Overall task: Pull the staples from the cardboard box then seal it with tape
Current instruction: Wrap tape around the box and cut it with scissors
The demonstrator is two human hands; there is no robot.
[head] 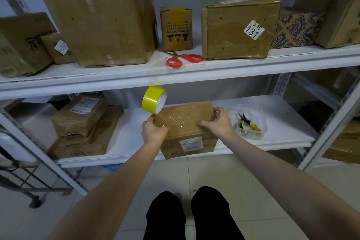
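A small cardboard box (185, 121), shiny with clear tape on top and bearing a white label on its front, sits at the front edge of the lower shelf (272, 115). My left hand (153, 130) grips its top left corner. My right hand (219, 122) grips its right side, fingers over the far edge and thumb on top. A yellow tape roll (153, 100) hangs just above my left hand, at the box's left rear corner. A strip of tape runs from the roll up over the upper shelf's edge.
Red-handled scissors (184, 59) lie on the upper shelf (253, 64) among several cardboard boxes. Yellow-handled pliers (248, 123) rest in a clear plastic tray right of the box. Stacked parcels (81, 122) fill the lower shelf's left. A metal cart (23, 177) stands at left.
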